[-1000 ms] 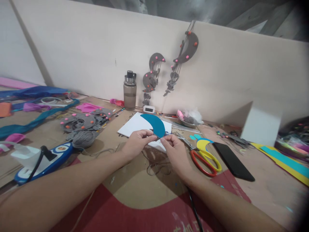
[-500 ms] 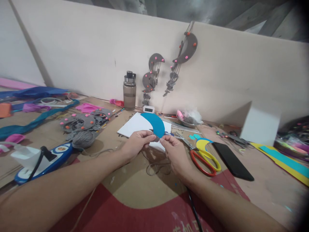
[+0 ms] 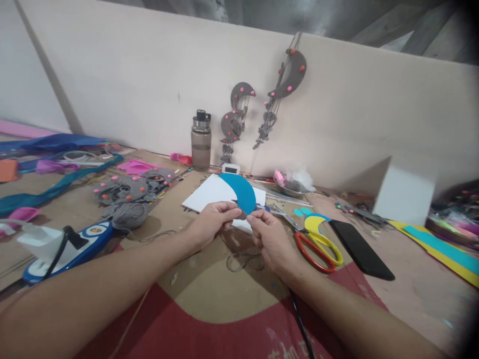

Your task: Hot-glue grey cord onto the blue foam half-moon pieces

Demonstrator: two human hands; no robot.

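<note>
A blue crescent (image 3: 245, 192), which looks like felt or thick paper, is held up over the table between my two hands. My left hand (image 3: 217, 219) is closed in a pinch at its lower end, where a small grey piece shows at the fingertips. Close beside it, my right hand (image 3: 271, 234) also pinches that end, thumb against forefinger. Behind the crescent lies a white sheet or board (image 3: 204, 194). Scissors (image 3: 318, 249) with one red and one yellow handle rest right of my right hand. Below my hands, a loop of grey cord (image 3: 245, 262) lies on the cardboard.
To the right are a black phone (image 3: 361, 249) and a yellow-and-blue crescent (image 3: 316, 223). At the back stand a water bottle (image 3: 201, 144) and a small digital clock (image 3: 231, 169). Grey yarn (image 3: 130, 215) and a blue-white power strip (image 3: 90, 239) lie left. Grey crescent hangings (image 3: 294, 77) hang on the wall.
Almost nothing differs. My right hand's fingers have shifted slightly at the crescent's lower end, and both hands keep their pinch there.
</note>
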